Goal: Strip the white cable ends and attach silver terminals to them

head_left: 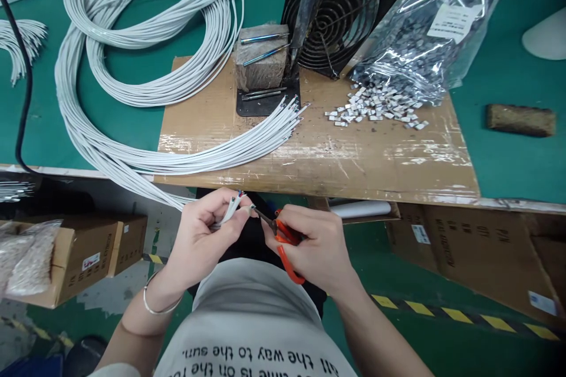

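Observation:
My left hand [211, 238] is closed around several white cables [230, 210], whose cut ends with small coloured wires poke out past the thumb and forefinger. In my right hand [316, 241] is a pair of scissors with orange handles [289, 247]. Its dark blades point left, with the tips right at one cable end by my left thumb. Both hands are just in front of the table edge, above my lap. Behind them on the cardboard, a long bundle of white cables [212, 153] fans out with its ends to the right.
A soldering iron [305, 9] leans by a black fan [331, 17]. A block [260, 62] carries thin metal rods. Small white connectors [375, 105] spill from a clear bag [428, 29]. Coiled cables [106, 17] lie at back left; boxes [84, 259] stand below.

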